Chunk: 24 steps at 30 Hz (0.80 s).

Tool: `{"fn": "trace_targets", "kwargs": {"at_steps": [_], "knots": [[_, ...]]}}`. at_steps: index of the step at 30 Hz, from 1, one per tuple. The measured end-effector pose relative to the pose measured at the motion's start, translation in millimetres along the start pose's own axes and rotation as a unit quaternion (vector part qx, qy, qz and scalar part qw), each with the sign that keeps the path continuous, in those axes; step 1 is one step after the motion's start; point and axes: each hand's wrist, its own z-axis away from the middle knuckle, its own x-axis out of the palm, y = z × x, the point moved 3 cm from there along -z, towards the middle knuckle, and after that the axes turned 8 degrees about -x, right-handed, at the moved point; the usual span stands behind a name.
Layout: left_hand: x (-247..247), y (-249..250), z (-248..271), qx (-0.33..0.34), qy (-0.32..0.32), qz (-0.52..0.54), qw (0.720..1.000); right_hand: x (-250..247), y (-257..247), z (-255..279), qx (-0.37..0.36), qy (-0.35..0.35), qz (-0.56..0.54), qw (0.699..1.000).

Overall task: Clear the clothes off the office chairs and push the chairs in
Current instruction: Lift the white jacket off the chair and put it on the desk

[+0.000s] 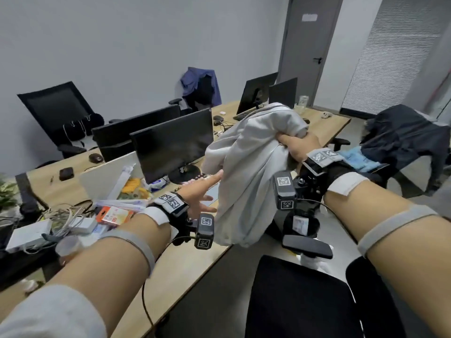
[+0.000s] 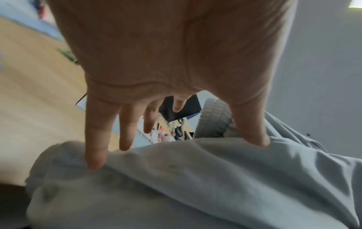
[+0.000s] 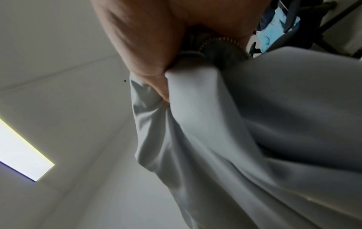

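My right hand [image 1: 296,146] grips a bunched light grey garment [image 1: 246,172] and holds it up over the desk edge; the cloth [image 3: 254,139] fills the right wrist view under my fist [image 3: 152,62]. My left hand [image 1: 202,191] is open, fingers spread, touching the garment's left side; its fingertips [image 2: 96,161] rest on the grey fabric [image 2: 176,186]. Below me stands a black office chair [image 1: 300,298]. Another chair at right carries a dark jacket [image 1: 405,132] and a light blue cloth [image 1: 361,159]. A far chair holds a blue garment [image 1: 197,84].
The long wooden desk [image 1: 190,259] carries several monitors [image 1: 173,145], cables, boxes and clutter at the left. A black chair [image 1: 58,111] stands at the far left. A grey door [image 1: 310,40] is at the back right.
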Motion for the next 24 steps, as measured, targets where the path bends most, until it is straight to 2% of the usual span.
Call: {"fn": "trace_targets", "kwargs": {"at_steps": [3, 6, 9, 14, 17, 20, 22, 24], "knots": [[5.5, 3.7, -37.6, -0.002, -0.042, 0.111, 0.993, 40.7, 27.0, -28.1, 0.035, -0.029, -0.025, 0.999], [16.3, 20.6, -73.2, -0.002, -0.060, 0.156, 0.986, 69.8, 51.4, -58.7, 0.079, -0.072, -0.057, 0.993], [23.7, 43.4, -113.8, 0.002, -0.070, 0.197, 0.978, 82.6, 61.9, -101.6, 0.085, -0.102, -0.054, 0.990], [34.2, 94.0, -162.6, 0.035, -0.091, 0.204, 0.974, 85.7, 84.2, -194.3, 0.074, -0.072, -0.113, 0.988], [29.3, 116.7, -173.2, 0.052, -0.092, 0.209, 0.972, 93.5, 55.0, -206.9, 0.063, -0.087, -0.131, 0.986], [10.0, 118.3, -175.4, 0.048, -0.056, 0.229, 0.971, 121.2, 43.0, -201.4, 0.046, -0.151, -0.162, 0.974], [-10.6, 106.6, -174.9, 0.030, -0.020, 0.244, 0.969, 150.6, 53.3, -189.2, 0.068, -0.190, -0.177, 0.963], [-33.7, 84.3, -175.5, 0.004, 0.020, 0.251, 0.968, 183.1, 80.6, -173.5, 0.131, -0.222, -0.192, 0.947]]}}
